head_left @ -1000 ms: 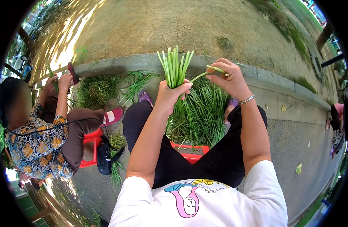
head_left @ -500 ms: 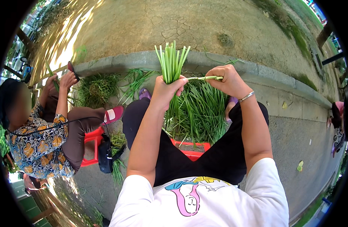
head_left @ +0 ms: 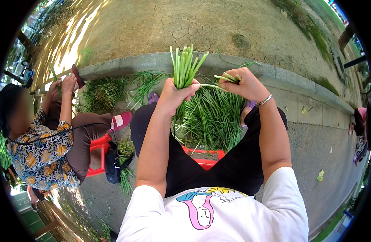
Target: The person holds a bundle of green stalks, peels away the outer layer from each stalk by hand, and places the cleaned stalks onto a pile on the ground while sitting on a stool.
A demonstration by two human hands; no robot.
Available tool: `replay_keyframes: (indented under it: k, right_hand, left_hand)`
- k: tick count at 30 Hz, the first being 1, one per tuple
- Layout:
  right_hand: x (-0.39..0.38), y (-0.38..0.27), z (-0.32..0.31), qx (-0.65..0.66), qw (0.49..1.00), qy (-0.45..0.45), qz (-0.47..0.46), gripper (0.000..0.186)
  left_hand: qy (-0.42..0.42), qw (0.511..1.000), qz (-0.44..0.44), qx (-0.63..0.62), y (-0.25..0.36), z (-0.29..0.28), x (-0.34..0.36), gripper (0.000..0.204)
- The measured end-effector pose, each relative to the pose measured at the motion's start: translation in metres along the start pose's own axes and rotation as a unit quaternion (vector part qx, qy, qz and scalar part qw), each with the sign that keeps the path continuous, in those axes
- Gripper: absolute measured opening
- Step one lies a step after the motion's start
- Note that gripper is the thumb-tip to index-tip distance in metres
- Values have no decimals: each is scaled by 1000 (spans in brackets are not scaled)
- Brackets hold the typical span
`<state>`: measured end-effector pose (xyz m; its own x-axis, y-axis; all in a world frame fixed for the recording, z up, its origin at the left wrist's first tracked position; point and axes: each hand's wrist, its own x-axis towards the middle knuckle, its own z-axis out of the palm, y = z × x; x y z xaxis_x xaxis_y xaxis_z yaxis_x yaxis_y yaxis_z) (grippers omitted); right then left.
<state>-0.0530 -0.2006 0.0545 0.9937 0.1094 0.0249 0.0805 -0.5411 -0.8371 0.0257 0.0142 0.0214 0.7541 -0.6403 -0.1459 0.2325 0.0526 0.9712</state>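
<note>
Closed around an upright bunch of long green stalks [head_left: 185,68], my left hand [head_left: 174,96] holds it above the gap between my knees. The pale cut ends fan out above the fist. A single pale stalk [head_left: 209,86] runs from my left thumb across to my right fingers. My right hand [head_left: 246,85], with a silver bangle on its wrist, is closed on a few short green stalk pieces [head_left: 227,77] that stick out toward the left. Below both hands, a large heap of long green stalks [head_left: 213,115] lies on the ground between my feet.
A red plastic stool [head_left: 203,161] is under me. A concrete kerb [head_left: 125,63] crosses ahead, with cracked earth beyond. At the left, a person in a patterned top [head_left: 44,157] sits on a red stool [head_left: 99,155], hands on green stalks, beside a dark bag [head_left: 113,165] and a tangled green pile [head_left: 105,94].
The bunch in my left hand has tilted slightly right. Short stalk pieces now poke out of my right fist, where one long stalk stretched through it before.
</note>
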Motion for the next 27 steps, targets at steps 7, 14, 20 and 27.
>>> replay_keyframes:
  k: [7, 14, 20, 27]
  right_hand:
    - [1, 10, 3, 69, 997, 39, -4, 15]
    - [11, 15, -2, -87, 949, 302, -37, 13]
    - [10, 22, 1, 63, 962, 254, 79, 11]
    - [11, -1, 37, 328, 917, 215, 78, 7]
  left_hand:
    - [-35, 999, 1, 15, 2, 1, -2, 7]
    - [-16, 999, -4, -40, -2, 5, -2, 10]
    - [9, 997, -2, -75, -7, 9, 1, 13]
    - [59, 990, 22, -125, -13, 15, 6, 13]
